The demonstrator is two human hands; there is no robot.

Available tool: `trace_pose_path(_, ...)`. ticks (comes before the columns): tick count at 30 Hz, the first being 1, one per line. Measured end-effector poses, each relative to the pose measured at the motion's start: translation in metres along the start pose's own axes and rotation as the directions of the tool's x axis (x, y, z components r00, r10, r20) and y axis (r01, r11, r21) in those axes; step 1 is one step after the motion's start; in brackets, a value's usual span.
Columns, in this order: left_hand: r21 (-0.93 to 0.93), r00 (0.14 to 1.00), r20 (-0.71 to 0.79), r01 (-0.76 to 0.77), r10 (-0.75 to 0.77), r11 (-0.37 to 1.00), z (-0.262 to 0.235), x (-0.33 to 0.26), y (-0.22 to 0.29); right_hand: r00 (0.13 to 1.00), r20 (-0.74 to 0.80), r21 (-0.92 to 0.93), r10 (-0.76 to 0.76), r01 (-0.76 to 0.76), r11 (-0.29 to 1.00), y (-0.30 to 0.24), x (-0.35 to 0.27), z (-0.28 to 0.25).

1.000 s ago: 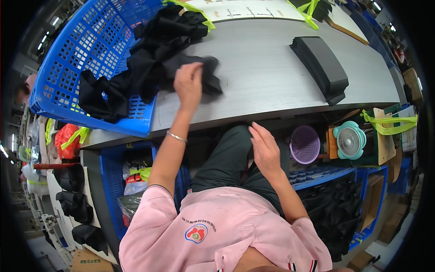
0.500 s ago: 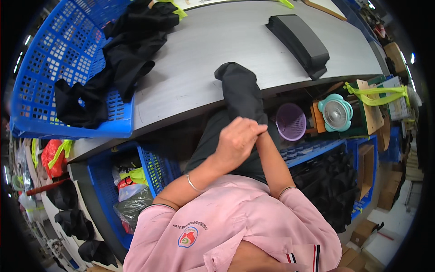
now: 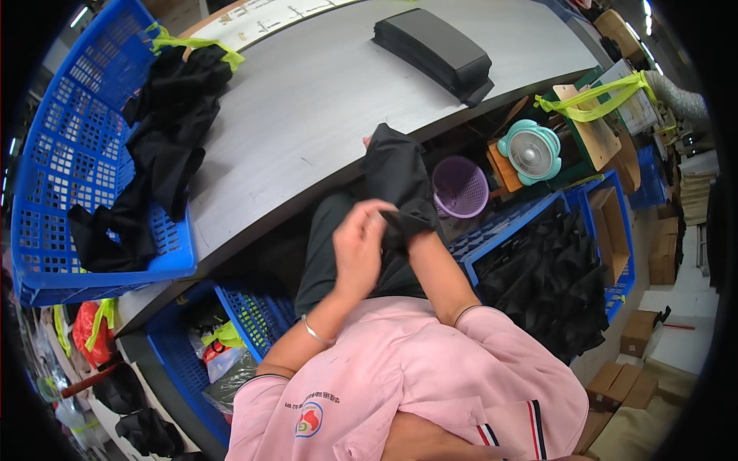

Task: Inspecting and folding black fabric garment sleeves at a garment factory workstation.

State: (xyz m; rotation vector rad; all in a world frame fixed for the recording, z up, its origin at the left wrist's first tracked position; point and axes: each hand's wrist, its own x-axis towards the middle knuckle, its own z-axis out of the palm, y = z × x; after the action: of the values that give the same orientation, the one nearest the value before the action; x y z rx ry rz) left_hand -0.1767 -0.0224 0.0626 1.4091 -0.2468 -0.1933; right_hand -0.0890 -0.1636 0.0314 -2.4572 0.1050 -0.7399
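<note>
A black cloth piece (image 3: 396, 173) hangs over the table's (image 3: 323, 100) front edge, in front of my pink shirt. My right hand (image 3: 420, 246) is pushed up into it, so only the wrist shows clearly. My left hand (image 3: 357, 246) is curled around the cloth's lower end, next to the right wrist. A silver bracelet sits on my left wrist. A pile of black garments (image 3: 165, 146) spills from a blue basket (image 3: 46, 192) on the table's left side.
A stack of flat black pieces (image 3: 434, 46) lies at the table's far right. Under the table stand a small purple basket (image 3: 459, 187), a teal fan (image 3: 530, 150), a blue crate of black garments (image 3: 553, 269) and another blue crate (image 3: 254, 315). Cardboard boxes sit at the right.
My left hand has come back from the basket pile with a black piece. Both hands now meet at the table edge, and the cloth covers my right hand.
</note>
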Motion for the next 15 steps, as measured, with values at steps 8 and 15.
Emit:
trace_pose_path(8,0.369,0.890,-0.400,-0.065,0.221,0.927,-0.075,0.144,-0.049,0.877,0.430,0.552,0.213,-0.442,0.707,-0.081,-0.068,0.005)
trace_pose_path(15,-0.118,0.869,-0.490,-0.144,0.068,0.983,-0.097,0.144,-0.017,0.797,0.601,0.761,0.055,-0.592,0.265,-0.043,-0.132,-0.064)
